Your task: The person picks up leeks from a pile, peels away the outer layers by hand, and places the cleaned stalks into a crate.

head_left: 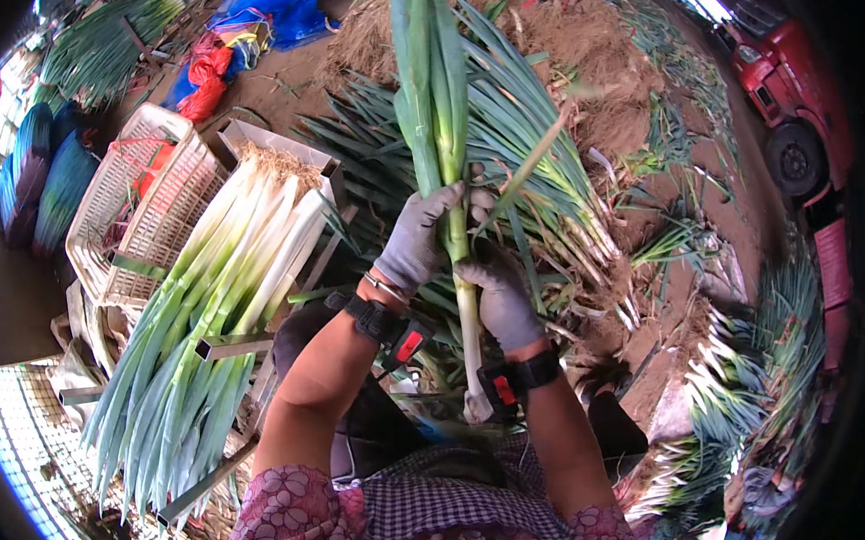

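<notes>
A thick green onion (467,317) stands nearly upright before me, its white root end down and its green leaves up. My left hand (417,239), in a grey glove, is closed round its stalk where the leaves begin to part. Just below, my right hand (505,295), gloved too, grips the paler part with the thumb across the front; its other fingers are mostly hidden. A yellowish leaf strip (536,159) slants up and right from the stalk. On a metal frame (236,346) to my left lies a stack of green onions (195,312), roots at the far end.
A white plastic basket (162,240) stands beyond the stack. More green onions (544,157) lie on the soil ahead, and bundles (727,382) lie to the right. Red and blue netting (209,76) is at the far left. A red vehicle (796,114) stands at far right.
</notes>
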Demonstrator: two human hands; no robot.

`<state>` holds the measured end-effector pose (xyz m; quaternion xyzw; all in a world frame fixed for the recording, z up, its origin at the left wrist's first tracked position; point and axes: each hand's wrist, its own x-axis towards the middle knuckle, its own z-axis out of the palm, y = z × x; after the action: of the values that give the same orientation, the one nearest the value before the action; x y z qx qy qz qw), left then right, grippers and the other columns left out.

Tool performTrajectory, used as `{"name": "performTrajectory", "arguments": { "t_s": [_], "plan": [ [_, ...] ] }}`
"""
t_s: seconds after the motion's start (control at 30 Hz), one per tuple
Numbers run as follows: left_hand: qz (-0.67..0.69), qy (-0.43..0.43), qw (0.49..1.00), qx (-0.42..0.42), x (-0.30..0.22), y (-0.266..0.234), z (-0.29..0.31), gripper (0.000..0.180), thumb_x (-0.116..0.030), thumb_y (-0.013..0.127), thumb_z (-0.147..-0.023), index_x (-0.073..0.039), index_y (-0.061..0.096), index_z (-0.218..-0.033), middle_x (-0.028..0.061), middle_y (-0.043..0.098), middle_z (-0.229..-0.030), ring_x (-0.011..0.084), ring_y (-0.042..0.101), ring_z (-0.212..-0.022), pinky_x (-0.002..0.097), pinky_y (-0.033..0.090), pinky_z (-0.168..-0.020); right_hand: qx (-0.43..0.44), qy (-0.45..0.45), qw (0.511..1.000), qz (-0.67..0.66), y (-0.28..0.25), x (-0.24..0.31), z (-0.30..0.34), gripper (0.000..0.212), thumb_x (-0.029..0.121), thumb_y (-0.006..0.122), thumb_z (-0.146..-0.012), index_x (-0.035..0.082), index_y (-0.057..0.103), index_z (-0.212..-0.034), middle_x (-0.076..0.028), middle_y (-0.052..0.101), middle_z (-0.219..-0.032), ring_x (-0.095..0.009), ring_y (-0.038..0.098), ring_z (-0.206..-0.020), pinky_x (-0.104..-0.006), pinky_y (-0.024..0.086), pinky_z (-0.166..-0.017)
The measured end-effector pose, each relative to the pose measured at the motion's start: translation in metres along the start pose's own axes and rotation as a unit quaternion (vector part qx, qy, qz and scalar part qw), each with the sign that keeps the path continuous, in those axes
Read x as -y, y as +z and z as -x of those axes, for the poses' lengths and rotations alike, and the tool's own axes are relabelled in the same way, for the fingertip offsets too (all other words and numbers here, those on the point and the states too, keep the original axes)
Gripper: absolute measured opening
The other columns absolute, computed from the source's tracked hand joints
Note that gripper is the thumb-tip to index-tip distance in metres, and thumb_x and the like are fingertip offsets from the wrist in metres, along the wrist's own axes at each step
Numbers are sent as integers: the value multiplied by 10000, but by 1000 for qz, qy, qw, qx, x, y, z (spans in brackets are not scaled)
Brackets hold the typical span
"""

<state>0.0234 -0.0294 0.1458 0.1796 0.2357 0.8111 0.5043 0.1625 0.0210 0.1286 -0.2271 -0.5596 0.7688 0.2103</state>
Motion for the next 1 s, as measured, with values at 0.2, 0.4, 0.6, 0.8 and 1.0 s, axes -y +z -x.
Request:
{"name": "performTrajectory", "arguments": {
  "t_s": [0.2, 0.4, 0.6, 0.8, 1.0],
  "plan": [
    [-99, 23, 992, -77, -5, -11, -4, 364, -201, 564, -888, 48, 535, -1152, 40, 598, -746, 141, 569, -660, 278, 489, -663, -87, -34, 981, 168, 12, 3, 25, 218, 164, 695, -777, 23, 575, -890, -7, 535, -797, -108, 512, -674, -271, 437, -584],
    [-100, 40, 991, -81, -13, -13, 0, 287, -188, 579, -882, 32, 568, -1066, 42, 596, -736, 147, 570, -639, 295, 494, -629, -81, 258, 956, 113, -67, -27, 125, 238, 191, 716, -772, 15, 577, -851, -24, 586, -784, -131, 570, -676, -274, 481, -622],
    [-101, -13, 988, -112, 13, -11, 13, 177, -137, 609, -869, 17, 597, -956, 38, 602, -740, 143, 585, -646, 274, 491, -592, 41, 336, 913, 227, -106, -38, 140, 250, 137, 704, -776, 3, 625, -972, -59, 661, -901, -134, 623, -731, -292, 514, -655],
    [-168, 2, 970, -175, 12, -18, 10, 148, -131, 580, -877, 16, 585, -887, 50, 580, -701, 153, 570, -597, 288, 502, -558, -22, 361, 923, 134, -88, -28, 147, 323, 200, 709, -783, 57, 598, -1051, -26, 636, -843, -102, 602, -725, -239, 490, -626],
    [-146, 4, 977, -156, -8, -30, 2, 212, -196, 573, -907, 12, 551, -939, 85, 588, -775, 172, 580, -607, 350, 560, -625, -38, -14, 952, 305, -47, -20, 102, 520, 301, 703, -810, 23, 533, -1215, -89, 628, -966, -172, 592, -861, -296, 482, -743]
  ]
}}
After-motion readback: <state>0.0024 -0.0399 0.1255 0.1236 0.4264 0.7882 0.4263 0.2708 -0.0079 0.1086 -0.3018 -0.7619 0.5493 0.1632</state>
